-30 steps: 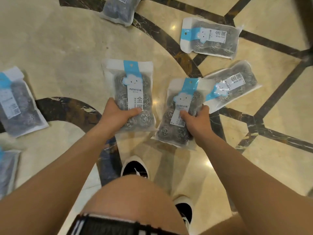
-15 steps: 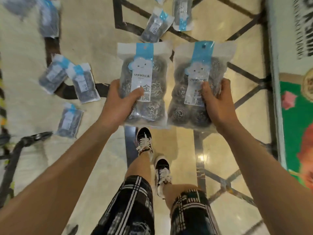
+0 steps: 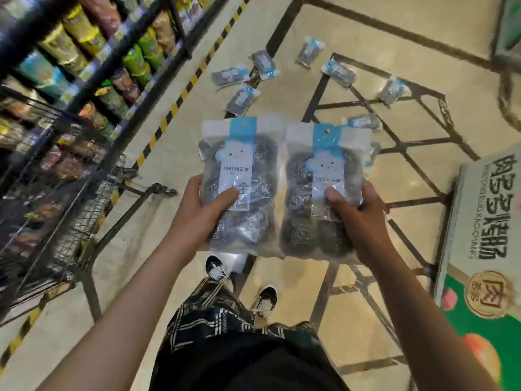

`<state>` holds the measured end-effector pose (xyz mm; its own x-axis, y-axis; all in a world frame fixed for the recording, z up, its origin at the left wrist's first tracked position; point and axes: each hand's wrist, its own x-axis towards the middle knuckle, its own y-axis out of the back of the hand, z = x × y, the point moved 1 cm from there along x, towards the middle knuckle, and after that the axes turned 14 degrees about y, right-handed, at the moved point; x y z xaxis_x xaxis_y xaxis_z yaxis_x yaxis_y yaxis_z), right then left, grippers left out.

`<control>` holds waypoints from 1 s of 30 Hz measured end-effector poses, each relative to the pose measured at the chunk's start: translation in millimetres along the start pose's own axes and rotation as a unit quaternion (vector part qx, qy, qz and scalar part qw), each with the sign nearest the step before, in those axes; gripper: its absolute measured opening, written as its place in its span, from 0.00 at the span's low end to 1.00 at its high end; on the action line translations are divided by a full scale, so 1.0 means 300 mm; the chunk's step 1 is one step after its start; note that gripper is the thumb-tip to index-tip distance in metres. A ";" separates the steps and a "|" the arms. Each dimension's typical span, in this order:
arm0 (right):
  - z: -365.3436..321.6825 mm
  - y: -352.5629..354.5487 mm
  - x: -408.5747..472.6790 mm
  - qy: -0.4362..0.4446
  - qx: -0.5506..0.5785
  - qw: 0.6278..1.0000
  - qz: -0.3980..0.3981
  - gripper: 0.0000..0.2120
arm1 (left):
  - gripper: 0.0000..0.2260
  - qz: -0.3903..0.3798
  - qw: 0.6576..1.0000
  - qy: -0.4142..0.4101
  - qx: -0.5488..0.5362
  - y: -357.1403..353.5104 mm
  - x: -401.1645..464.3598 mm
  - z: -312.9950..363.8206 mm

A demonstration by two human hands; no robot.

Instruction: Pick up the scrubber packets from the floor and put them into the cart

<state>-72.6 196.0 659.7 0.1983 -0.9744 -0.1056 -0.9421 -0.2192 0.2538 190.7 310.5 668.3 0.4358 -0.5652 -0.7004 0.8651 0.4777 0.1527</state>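
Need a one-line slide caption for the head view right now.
Left hand and right hand each hold a scrubber packet, wire cart to the left.

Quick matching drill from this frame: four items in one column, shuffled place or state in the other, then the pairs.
Items
1. left-hand packet
2. right-hand packet
3. cart
4. printed box

Places or states
A. at the frame's right edge, green panel on it
B. gripped by the right hand
C. wire basket at the frame's left, by the shelves
D. gripped by the left hand

Pairs: 1-D, 2-B, 3-C, 4-A
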 end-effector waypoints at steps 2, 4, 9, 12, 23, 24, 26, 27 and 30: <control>-0.074 -0.123 -0.011 0.001 -0.020 0.998 -0.059 0.21 | 0.29 0.034 0.998 0.012 -0.049 0.147 -0.061 -0.027; -0.142 -0.280 -0.011 -0.002 -0.014 0.992 -0.123 0.19 | 0.37 0.084 0.990 0.022 -0.111 0.305 -0.092 -0.079; -0.267 -0.709 -0.007 0.044 -0.050 0.962 -0.264 0.15 | 0.34 0.180 0.958 0.028 -0.220 0.656 -0.121 -0.212; -0.317 -1.009 -0.015 0.077 -0.075 0.938 -0.329 0.33 | 0.32 0.240 0.930 0.036 -0.276 0.881 -0.110 -0.305; -0.388 -2.031 -0.095 0.127 -0.099 0.858 -0.487 0.21 | 0.21 0.390 0.845 0.088 -0.354 1.583 0.046 -0.512; -0.383 -2.097 -0.088 0.127 -0.101 0.855 -0.493 0.21 | 0.21 0.400 0.840 0.097 -0.353 1.630 0.078 -0.524; -0.377 -2.233 -0.067 0.131 -0.114 0.843 -0.509 0.19 | 0.22 0.398 0.837 0.113 -0.359 1.715 0.159 -0.553; -0.370 -2.300 -0.054 0.137 -0.122 0.835 -0.518 0.18 | 0.23 0.392 0.835 0.121 -0.367 1.750 0.200 -0.559; -0.329 -2.485 -0.015 0.147 -0.146 0.809 -0.550 0.20 | 0.27 0.382 0.830 0.146 -0.380 1.837 0.338 -0.581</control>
<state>655.7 358.9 566.0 0.9696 -0.1423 -0.1989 -0.0570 -0.9224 0.3821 668.5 633.6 559.9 0.6103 0.2318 -0.7575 -0.0911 0.9704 0.2235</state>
